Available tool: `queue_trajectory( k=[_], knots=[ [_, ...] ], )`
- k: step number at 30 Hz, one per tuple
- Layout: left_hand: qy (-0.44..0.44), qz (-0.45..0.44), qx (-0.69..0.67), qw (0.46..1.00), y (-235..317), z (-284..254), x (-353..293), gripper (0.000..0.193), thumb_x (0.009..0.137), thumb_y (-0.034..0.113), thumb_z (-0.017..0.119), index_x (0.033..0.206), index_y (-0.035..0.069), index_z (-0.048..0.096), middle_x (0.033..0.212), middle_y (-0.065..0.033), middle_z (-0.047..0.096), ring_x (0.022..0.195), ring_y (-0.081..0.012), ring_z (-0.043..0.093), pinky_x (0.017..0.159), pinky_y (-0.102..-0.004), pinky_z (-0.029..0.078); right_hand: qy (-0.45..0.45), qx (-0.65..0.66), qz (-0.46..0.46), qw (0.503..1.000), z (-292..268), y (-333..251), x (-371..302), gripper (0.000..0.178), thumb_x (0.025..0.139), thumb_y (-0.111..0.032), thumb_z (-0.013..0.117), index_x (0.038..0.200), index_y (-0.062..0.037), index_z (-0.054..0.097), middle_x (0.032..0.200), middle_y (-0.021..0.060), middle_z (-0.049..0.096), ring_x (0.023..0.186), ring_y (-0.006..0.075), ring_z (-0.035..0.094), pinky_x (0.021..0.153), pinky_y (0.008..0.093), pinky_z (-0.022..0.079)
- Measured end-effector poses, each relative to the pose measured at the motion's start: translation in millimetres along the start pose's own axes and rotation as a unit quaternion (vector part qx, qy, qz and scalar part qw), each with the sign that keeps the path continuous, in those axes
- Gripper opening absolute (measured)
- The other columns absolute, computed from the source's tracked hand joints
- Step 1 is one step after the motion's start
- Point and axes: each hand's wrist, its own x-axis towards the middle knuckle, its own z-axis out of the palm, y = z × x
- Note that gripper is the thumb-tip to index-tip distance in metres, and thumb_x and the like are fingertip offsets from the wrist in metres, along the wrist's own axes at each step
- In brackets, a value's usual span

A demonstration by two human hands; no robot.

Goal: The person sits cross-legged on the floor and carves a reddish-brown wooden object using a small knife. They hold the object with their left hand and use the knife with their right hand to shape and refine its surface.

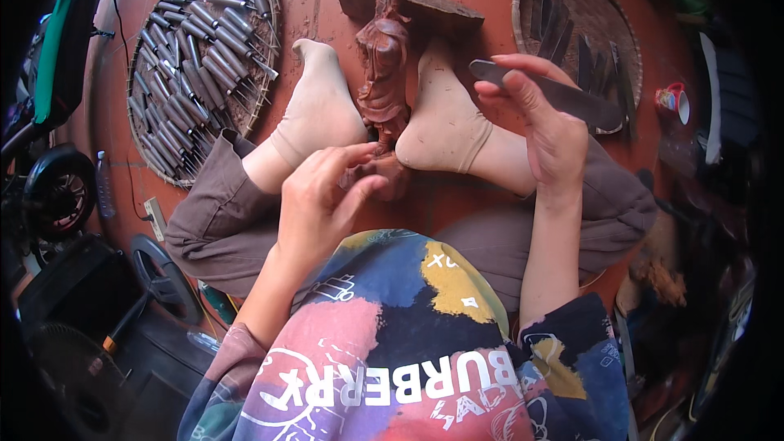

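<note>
A reddish-brown carved wooden figure is flanked by beige-socked feet; its base is overlapped by the half-open left hand, contact unclear; a flat dark-grey tool is pinched in the right hand.

Russet figurine, beige socks, multicoloured patchy shirt, flat tool apparently dark grey

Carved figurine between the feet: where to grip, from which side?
Probably the base of the carved figurine, from the person's side: it is a chunky end nearest the person, beside the left hand, while socked feet flank the figurine further along.
</note>
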Motion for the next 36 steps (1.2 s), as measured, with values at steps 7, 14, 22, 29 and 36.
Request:
queue_trajectory(
  k=[7,14,22,29,36],
  knots=[
    [0.169,0.002,-0.007,0.986,-9,15,49,0.054,0.082,0.013,0.08,0.128,0.003,0.054,0.138,-0.0199,0.05,0.119,-0.0326,0.055,0.089,-0.0392,0.05,-0.071,-0.013,-0.037,0.997,-3,-5,30,0.019,0.089,-0.001,0.071,0.108,0.002,0.068,0.095,0.0089,0.072,0.085,0.0132,0.071,0.074,0.0216,0.055],
    [0.198,-0.038,-0.082,0.976,-9,41,83,0.067,0.079,0.018,0.084,0.134,0.001,0.049,0.142,-0.0224,0.045,0.126,-0.0357,0.05,0.094,-0.0398,0.047,-0.132,0.011,-0.016,0.991,-15,-5,73,0.016,0.094,-0.012,0.069,0.105,0.0,0.069,0.093,0.0041,0.071,0.071,0.0058,0.061,0.064,0.0207,0.049],
    [0.215,0.032,-0.002,0.976,-6,26,81,0.058,0.073,0.015,0.086,0.123,0.004,0.06,0.118,-0.0134,0.057,0.106,-0.0274,0.055,0.083,-0.0352,0.047,-0.137,-0.068,0.029,0.988,12,-3,51,0.01,0.094,-0.01,0.069,0.096,-0.0007,0.072,0.088,0.0021,0.071,0.066,0.0056,0.059,0.058,0.0209,0.046],
    [-0.014,0.04,-0.186,0.982,15,24,59,0.013,0.079,0.007,0.078,0.086,0.002,0.068,0.075,-0.0106,0.063,0.071,-0.0256,0.062,0.063,-0.0347,0.048,-0.156,-0.195,-0.07,0.966,34,-1,12,0.021,0.083,0.0,0.075,0.104,-0.0009,0.072,0.073,0.0058,0.067,0.066,0.0103,0.064,0.061,0.0243,0.05],
    [-0.11,-0.096,-0.341,0.929,42,22,41,0.017,0.084,0.012,0.075,0.08,0.0,0.064,0.072,-0.0095,0.064,0.063,-0.0209,0.064,0.057,-0.0332,0.049,-0.034,-0.528,-0.337,0.779,26,19,-4,0.044,0.092,-0.018,0.071,0.132,-0.0021,0.063,0.095,0.0073,0.063,0.068,0.0107,0.055,0.062,0.0237,0.045]
  ],
)
